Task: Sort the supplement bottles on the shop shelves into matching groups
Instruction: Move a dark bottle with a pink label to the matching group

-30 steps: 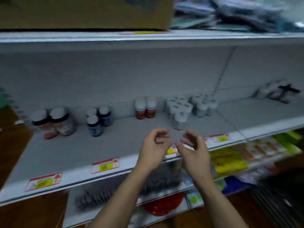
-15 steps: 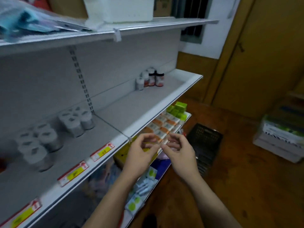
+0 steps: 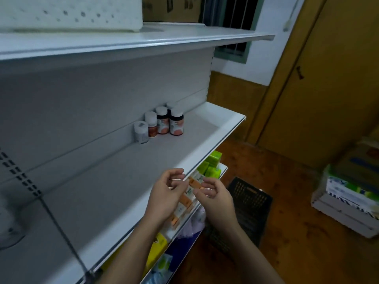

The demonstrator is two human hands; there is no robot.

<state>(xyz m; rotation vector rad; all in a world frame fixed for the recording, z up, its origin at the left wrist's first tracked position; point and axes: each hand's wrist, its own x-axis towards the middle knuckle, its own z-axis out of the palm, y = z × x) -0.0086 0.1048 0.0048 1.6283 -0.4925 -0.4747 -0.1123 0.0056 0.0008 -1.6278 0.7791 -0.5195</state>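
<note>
Both hands are empty: left hand (image 3: 167, 194) and right hand (image 3: 217, 201) hover at the lip of the shelf (image 3: 215, 128), fingers loosely curled, gripping nothing. The supplement bottles (image 3: 162, 124) stand clustered against the back wall, well apart from the hands. The count: one grey bottle (image 3: 141, 131), one brown-labelled bottle (image 3: 151, 125), two dark bottles (image 3: 176, 125), and a fifth cap (image 3: 170, 104) behind (mostly hidden). It looks like a pause between picks; next up is a long reach back for the odd ones.

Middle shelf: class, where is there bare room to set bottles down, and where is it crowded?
Bare: the middle shelf between the wire divider and the bottle cluster, out to the front lip, and the right end past the bottles. Crowded: by the back wall where the bottles stand, and the lower shelf's boxes.
</note>
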